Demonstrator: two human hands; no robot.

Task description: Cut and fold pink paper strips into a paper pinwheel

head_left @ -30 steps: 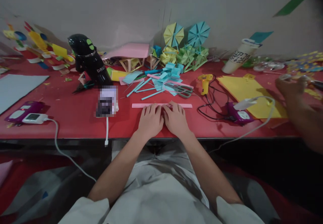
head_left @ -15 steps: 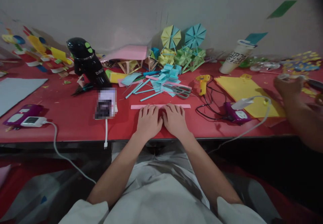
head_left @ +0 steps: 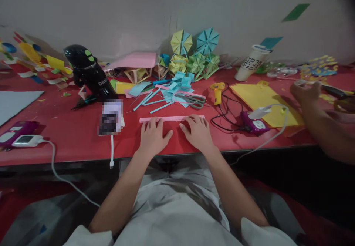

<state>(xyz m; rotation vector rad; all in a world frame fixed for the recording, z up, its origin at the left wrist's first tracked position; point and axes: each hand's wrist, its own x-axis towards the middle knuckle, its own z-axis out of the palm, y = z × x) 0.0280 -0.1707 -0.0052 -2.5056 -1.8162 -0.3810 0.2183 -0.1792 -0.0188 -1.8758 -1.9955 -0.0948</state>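
A narrow folded strip of pink paper (head_left: 173,118) lies lengthwise across the red table in front of me. My left hand (head_left: 154,137) rests on its left part, fingertips pressing the strip and thumb stretched out to the side. On the right part lie the fingertips of my right hand (head_left: 198,132), its fingers spread. Neither hand is wrapped round anything. Just beyond the strip are grey-handled scissors (head_left: 192,100), thin blue paper sticks (head_left: 158,105) and a heap of blue paper pieces (head_left: 177,87).
A yellow glue gun (head_left: 217,92) with a black cord lies to the right, near a purple power socket (head_left: 255,123) and yellow paper sheets (head_left: 266,101). Left are a phone (head_left: 111,117) and black bottle (head_left: 90,72). Another person's hand (head_left: 307,94) is at far right.
My hands have slid apart along the pink strip, the left one leftward and the right one slightly rightward. Their thumbs are now spread. The whole view has shifted a little.
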